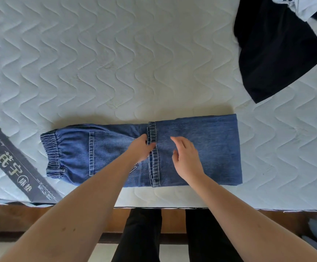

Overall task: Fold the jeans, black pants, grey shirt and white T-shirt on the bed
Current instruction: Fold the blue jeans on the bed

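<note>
The blue jeans (207, 146) lie along the near edge of the bed, legs folded back so the hems sit mid-length and the elastic waistband points left. My left hand (141, 148) pinches the leg hem at the middle of the jeans. My right hand (186, 157) hovers just right of the hem with fingers relaxed, holding nothing. Black pants (275, 53) lie spread at the far right of the bed. A piece of the white T-shirt (303, 6) shows at the top right corner, on the black fabric. I do not see the grey shirt.
The white quilted mattress (116, 63) stretches wide behind the jeans. Its grey label strip (15, 163) crosses the near left corner. The wooden bed frame (21, 214) and my legs in black trousers (140, 235) are below the mattress edge.
</note>
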Available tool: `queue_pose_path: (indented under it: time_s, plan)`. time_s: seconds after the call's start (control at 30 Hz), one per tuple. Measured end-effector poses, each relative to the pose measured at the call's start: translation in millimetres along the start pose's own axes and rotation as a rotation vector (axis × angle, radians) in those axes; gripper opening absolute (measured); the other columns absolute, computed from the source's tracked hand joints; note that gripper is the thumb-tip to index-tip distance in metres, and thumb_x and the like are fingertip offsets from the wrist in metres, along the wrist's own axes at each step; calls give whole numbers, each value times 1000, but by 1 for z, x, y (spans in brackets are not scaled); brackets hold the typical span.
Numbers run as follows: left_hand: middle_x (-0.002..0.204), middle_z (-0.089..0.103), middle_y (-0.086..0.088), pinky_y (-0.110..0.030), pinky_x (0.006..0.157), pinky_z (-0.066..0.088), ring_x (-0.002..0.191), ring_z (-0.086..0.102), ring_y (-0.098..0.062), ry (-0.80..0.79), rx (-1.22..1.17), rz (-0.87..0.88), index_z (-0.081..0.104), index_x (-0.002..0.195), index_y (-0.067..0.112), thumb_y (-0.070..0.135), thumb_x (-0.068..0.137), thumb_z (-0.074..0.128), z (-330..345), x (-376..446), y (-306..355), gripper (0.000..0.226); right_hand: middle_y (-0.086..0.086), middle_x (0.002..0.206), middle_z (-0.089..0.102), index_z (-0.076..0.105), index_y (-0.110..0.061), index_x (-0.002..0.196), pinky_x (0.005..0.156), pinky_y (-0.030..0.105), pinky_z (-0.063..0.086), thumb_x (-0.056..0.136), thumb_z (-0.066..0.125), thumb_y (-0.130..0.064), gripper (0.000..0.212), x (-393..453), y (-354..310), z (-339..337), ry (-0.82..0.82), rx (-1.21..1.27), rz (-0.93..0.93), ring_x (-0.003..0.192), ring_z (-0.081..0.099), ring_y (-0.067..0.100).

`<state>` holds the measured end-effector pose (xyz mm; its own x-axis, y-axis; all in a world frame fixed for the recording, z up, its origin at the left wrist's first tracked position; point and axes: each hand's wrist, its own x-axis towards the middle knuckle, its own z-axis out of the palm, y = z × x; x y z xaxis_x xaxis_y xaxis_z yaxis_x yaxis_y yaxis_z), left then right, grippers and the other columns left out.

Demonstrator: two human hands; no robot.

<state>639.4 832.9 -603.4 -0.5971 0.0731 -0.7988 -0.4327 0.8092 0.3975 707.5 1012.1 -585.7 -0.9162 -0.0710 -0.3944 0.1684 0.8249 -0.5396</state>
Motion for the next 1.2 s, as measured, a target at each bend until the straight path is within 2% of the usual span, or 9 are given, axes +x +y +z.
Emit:
queue_pose_path:
  time_s: [0.1,0.33,0.43,0.57,0.67,0.77,0.9,1.03,1.2]
  plan:
    - [92,65,-12,-42,72,54,81,64,-33,93,7,36,51,110,9,29,97,57,1,-1,-13,25,0,155,30,27,-20,151,110,40,32,99,44,-17,55,10,-3,4,-92,-97,-25,140,28,21]
    - [80,64,1,-29,56,42,74,61,-17,247,-221,-163,53,98,16,50,81,72,24,-6,-15,43,0,164,0,9,-18,156,118,36,20,93,49,1,77,32,-8,6,-181,-166,-182,150,5,22]
    - [80,68,1,-29,62,47,77,65,-20,209,-159,-152,63,91,16,42,82,74,30,-7,-19,30,-1,164,-5,5,-18,156,121,37,13,93,48,0,79,47,-9,8,-202,-268,-242,151,-1,20]
    - [74,62,6,-28,67,42,76,59,-19,257,-199,-196,58,93,20,41,85,71,38,-11,-21,26,-1,163,-12,1,-22,156,122,39,13,94,47,-2,80,62,-3,7,-317,-406,-258,150,-7,17]
    - [74,59,5,-27,59,38,69,55,-16,291,-191,-213,54,92,20,42,86,69,38,-16,-18,28,-1,163,-12,2,-23,156,121,40,15,95,46,-4,78,71,-9,3,-372,-443,-243,150,-6,18]
    - [78,61,3,-29,54,38,68,55,-15,360,-173,-168,52,95,19,43,90,64,34,-27,-23,27,3,164,4,14,-20,155,119,39,15,96,45,-5,69,72,-21,-1,-318,-424,-219,150,7,22]
    - [97,64,5,-39,74,52,85,61,-19,448,-102,-38,56,104,22,35,97,52,14,-44,-51,15,5,157,28,26,-14,152,118,37,23,95,45,-2,61,57,-29,3,-142,-292,-232,143,26,22]
    - [109,61,-3,-43,85,49,93,60,-24,533,-10,108,59,114,15,20,96,53,-15,-55,-96,19,5,163,9,13,-11,155,118,34,25,101,41,-10,61,42,-39,25,-241,-244,-259,146,19,21]
    - [119,58,-10,-49,88,47,101,57,-33,684,43,64,58,119,12,17,95,55,-55,-59,-142,25,7,164,-1,7,-7,155,119,28,20,105,29,-18,55,44,-51,42,-293,-192,-164,149,12,20]
